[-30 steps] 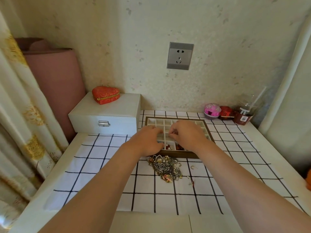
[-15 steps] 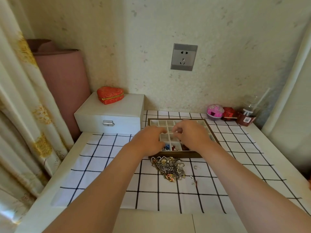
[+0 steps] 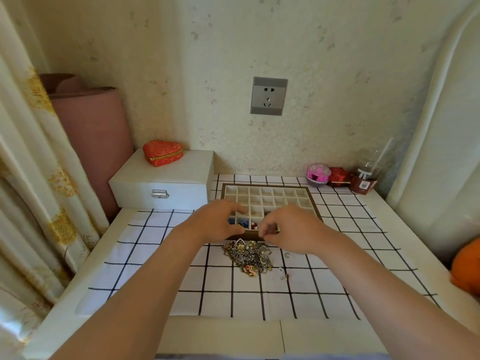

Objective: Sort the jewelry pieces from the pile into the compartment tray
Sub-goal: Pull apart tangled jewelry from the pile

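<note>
Tray: the brown-wood-rimmed compartment tray (image 3: 285, 198) with cream square cells is our landmark. It lies flat on the white cloth with a black grid (image 3: 155, 255).
Pile: the tangled pile of silver and gold metal jewelry (image 3: 248, 255) sits on the cloth just in front of the tray's near rim.
Strays: a few small loose pieces (image 3: 284, 272) also lie in front of the tray, just right of the pile.
Sorted so far: only some cells in the tray's near rows show blue and red pieces (image 3: 242, 224). The far rows look bare, so we judge the task to be at an early stage.
Left hand: our left hand (image 3: 217, 222) hovers over the tray's near left corner, fingers loosely curved, with nothing visible in them.
Right hand: our right hand (image 3: 288, 229) hangs over the tray's near rim, thumb and fingertips drawn together as for a pinch. We cannot tell whether a piece sits between them.
Handling: we expect small, light, hard metal pieces, with limp chains and hooks snagged on their neighbours. Smooth beads may slip.
Where to take hold: we would pinch one piece at the pile's edge by a solid part, such as a ring or pendant, rather than a thin chain. We would lift slowly so that tangled pieces fall free.
Risk: a quick pull could drag the pile or stretch a fine link.
</note>
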